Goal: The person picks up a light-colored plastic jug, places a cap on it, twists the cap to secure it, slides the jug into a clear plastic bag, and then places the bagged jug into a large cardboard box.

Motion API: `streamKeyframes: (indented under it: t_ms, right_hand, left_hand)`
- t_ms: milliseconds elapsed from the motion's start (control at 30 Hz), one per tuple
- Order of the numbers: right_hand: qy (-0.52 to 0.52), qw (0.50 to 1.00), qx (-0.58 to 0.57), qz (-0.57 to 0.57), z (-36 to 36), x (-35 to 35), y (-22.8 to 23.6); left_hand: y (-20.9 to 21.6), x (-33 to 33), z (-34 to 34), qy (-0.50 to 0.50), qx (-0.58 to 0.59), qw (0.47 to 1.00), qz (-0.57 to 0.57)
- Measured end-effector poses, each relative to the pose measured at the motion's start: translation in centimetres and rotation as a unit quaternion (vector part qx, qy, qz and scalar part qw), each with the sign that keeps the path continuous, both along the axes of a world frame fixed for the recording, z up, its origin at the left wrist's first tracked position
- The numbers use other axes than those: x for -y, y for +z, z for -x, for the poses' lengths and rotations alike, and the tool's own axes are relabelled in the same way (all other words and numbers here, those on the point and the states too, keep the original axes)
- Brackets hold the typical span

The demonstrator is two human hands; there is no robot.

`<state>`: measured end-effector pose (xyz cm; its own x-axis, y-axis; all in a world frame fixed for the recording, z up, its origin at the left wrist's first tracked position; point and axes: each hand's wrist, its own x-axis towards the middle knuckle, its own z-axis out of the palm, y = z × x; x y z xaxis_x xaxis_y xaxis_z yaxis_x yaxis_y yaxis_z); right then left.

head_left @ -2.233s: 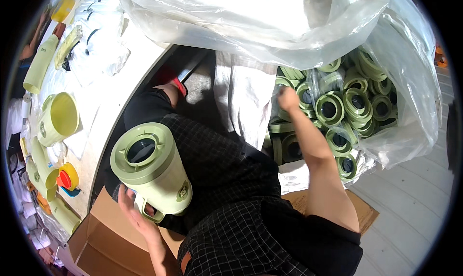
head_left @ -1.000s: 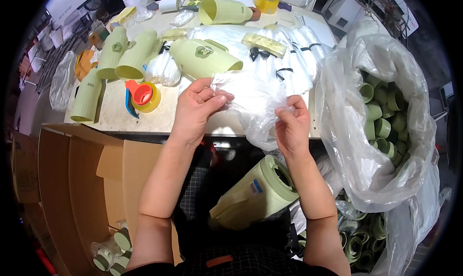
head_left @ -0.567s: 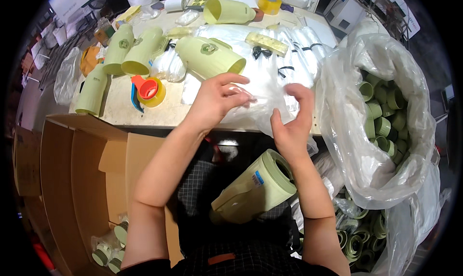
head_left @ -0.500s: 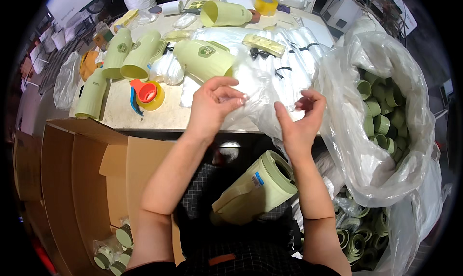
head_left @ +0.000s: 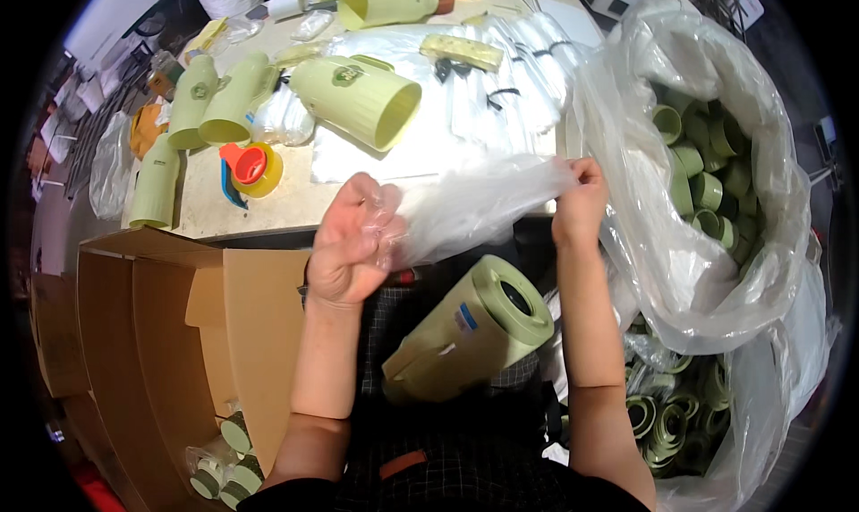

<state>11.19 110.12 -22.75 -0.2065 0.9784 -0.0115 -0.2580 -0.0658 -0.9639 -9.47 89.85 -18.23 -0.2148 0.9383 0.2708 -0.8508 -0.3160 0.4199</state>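
A clear plastic bag is stretched between my hands, above my lap. My left hand has its fingers curled at one end of the bag, with thin film over the fingertips. At the other end, my right hand pinches a corner. Below the bag, a pale green thermos jug leans across my lap, its round top with a dark opening tilted up to the right. A blue and white label sticks to its side. On the table beyond lies an open-ended green jug shell.
More green shells stand at the table's left, near a tape roll with a red cup. Bundled clear bags lie at the back. An open cardboard box stands left; a large plastic sack of green parts stands right.
My hands have spread apart, left hand lower and leftward, pulling the crumpled bag out lengthwise. The view has shifted slightly. The jug still rests on my lap.
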Motion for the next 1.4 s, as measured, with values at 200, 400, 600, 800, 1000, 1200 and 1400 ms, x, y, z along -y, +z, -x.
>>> streamKeyframes:
  t_ms: [200, 400, 600, 800, 1000, 1200, 1400]
  right_hand:
    - [0.018, 0.994, 0.088, 0.07, -3.3, 2.6, -6.2]
    - [0.055, 0.939, -0.326, 0.095, -12.0, 16.1, -13.0]
    - [0.363, 0.918, 0.012, 0.156, -6.8, 23.9, -9.2]
    - [0.69, 0.696, 0.197, 0.042, -1.1, 25.5, -4.9]
    - [0.817, 0.574, -0.03, -0.048, 9.0, 31.0, 4.4]
    - [0.501, 0.864, 0.015, -0.043, 10.9, 23.5, -1.1]
    - [0.084, 0.99, 0.11, -0.017, 18.6, 10.5, -3.0]
  left_hand:
    - [-9.9, -4.4, -0.9, 0.077, -0.407, 0.798, 0.438]
    - [-1.6, 7.5, -4.3, 0.227, -0.662, 0.706, 0.11]
    - [-5.0, 17.6, -5.4, 0.388, -0.614, 0.631, 0.273]
    - [-13.2, 25.4, -11.6, 0.441, -0.297, 0.702, 0.474]
    - [-0.6, 36.3, 4.9, 0.6, -0.223, 0.574, 0.51]
    - [-9.0, 47.2, 15.1, 0.223, 0.038, 0.77, 0.597]
    - [-26.1, 57.7, 16.8, 0.135, -0.007, 0.637, 0.759]
